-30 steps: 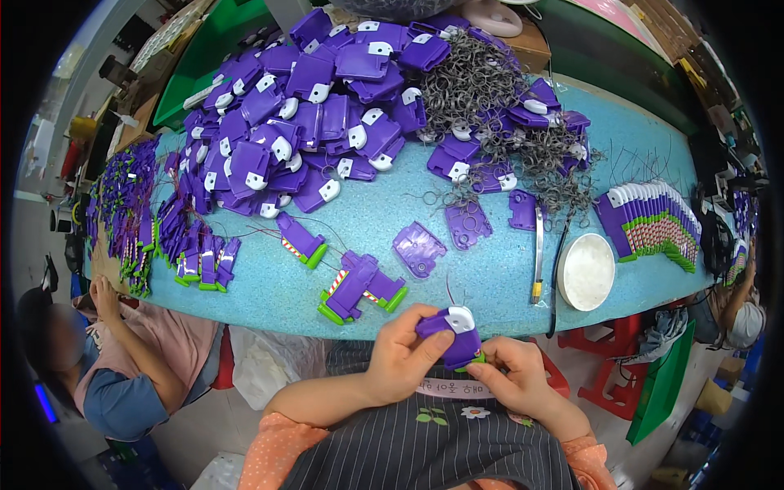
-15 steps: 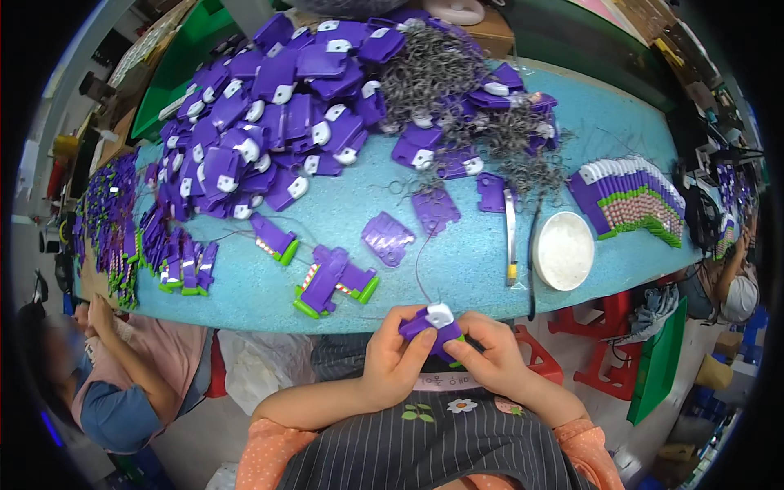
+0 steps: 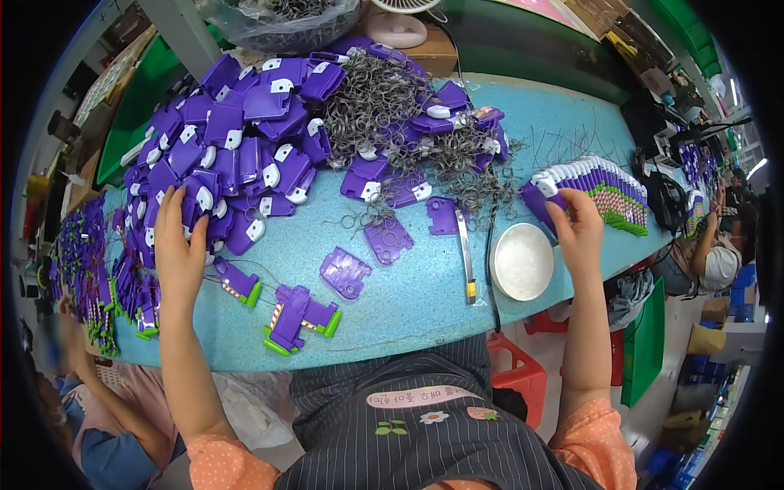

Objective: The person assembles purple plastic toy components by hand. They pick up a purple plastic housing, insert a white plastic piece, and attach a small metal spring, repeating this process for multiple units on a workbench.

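My left hand reaches over the near side of a heap of purple plastic casings with white corners; its fingers are spread and touch the heap, gripping nothing that I can see. At the right, my right hand pinches the purple casing with a white corner at the left end of a leaning row of similar assembled casings. That row shows green edges and striped strips. Between my hands lie loose purple plates and a winged purple-and-green assembly.
A tangle of grey wire rings spreads beside the heap. A round white bowl and a cutter knife lie on the blue table. More small purple-green parts cover the left end, near a seated person.
My hands have parted from the casing they held together near my lap. The left has gone to the heap, the right with a casing to the row. The view has shifted.
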